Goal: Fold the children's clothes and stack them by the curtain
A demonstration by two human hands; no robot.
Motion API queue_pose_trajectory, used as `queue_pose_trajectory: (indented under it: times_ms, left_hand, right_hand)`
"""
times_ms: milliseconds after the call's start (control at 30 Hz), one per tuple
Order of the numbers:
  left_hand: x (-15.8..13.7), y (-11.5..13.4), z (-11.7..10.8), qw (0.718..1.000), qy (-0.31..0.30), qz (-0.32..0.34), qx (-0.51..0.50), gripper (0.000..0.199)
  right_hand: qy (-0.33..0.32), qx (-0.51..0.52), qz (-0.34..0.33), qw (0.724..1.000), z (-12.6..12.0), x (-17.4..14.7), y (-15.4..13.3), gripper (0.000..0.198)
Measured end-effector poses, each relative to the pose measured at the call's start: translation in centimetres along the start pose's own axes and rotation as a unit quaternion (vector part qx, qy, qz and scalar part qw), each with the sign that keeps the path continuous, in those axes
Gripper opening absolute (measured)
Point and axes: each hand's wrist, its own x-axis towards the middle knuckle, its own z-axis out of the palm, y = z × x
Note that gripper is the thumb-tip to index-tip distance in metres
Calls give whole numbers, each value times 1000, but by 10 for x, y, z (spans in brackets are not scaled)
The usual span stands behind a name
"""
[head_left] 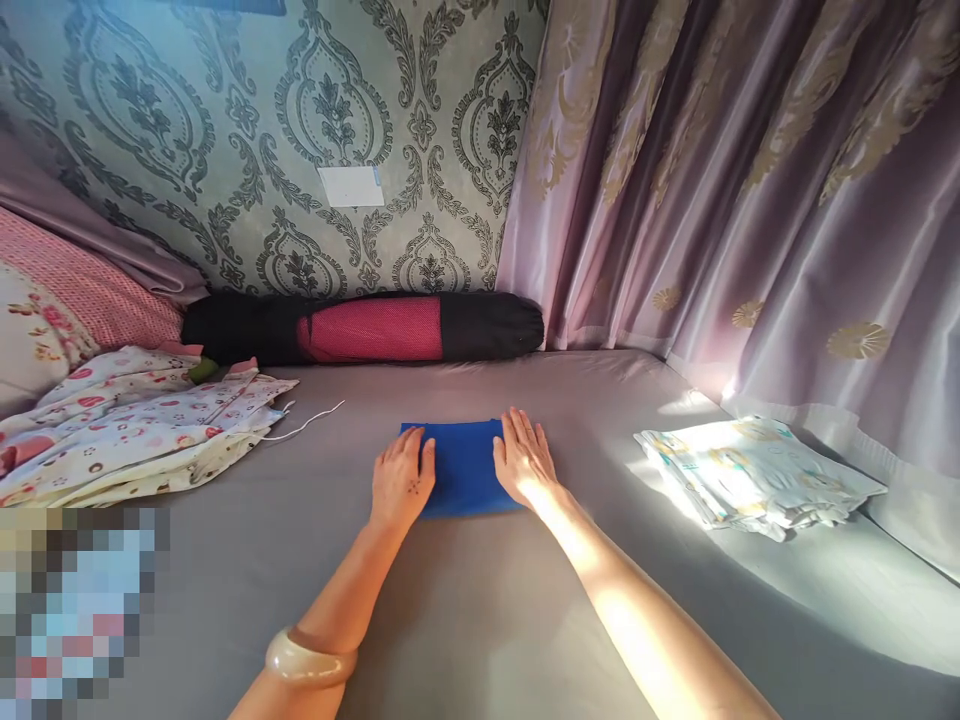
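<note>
A blue folded cloth (466, 470) lies flat on the grey bed sheet (480, 610), roughly rectangular, with its far edge straight. My left hand (403, 475) rests on its left edge, palm down, with the thumb set apart from the fingers. On the right edge lies my right hand (523, 455), its fingers stretched out and pointing away from me. Both hands press on the cloth without gripping it. A pale bangle (311, 660) circles my left forearm.
Patterned clothes (135, 420) with a white string are heaped at the left. To the right sits a stack of folded white printed fabric (761, 470). A long black and red bag (367, 328) lies along the wall. Curtains (712, 180) hang at the right.
</note>
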Motion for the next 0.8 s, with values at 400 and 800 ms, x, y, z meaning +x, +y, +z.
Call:
queue_pose_trajectory:
  times_ms: [400, 800]
  left_hand:
    - [14, -43, 0, 997, -5, -77, -22, 40]
    - [14, -45, 1, 995, -4, -65, -71, 38]
  right_hand:
    - [-111, -34, 27, 993, 4, 5, 12, 62]
    - [-84, -18, -41, 995, 16, 11, -39, 60]
